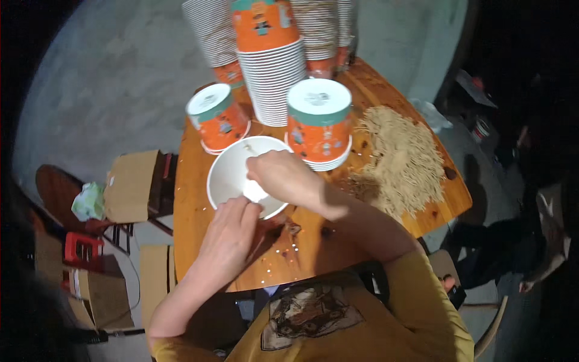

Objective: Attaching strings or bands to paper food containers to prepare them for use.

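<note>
As the left hand point(226, 235) is resting at the near rim of the tub point(225, 175), the right hand point(283, 176) is hanging over it, a white piece point(253, 192) showing between; whether either grip is pinching it, one cannot tell. Beneath both on the bench point(191, 181), the tub is looking light, thin-walled, best held by its rim.

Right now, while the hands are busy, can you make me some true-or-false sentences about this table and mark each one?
1. The left hand and right hand are at the open white bucket. True.
2. The tan stringy heap is left of that bucket. False: the heap is on its right.
3. The orange bucket left of the tall stack is upside down. True.
4. The red stool is on the table. False: the stool is off to the table's left.
</note>
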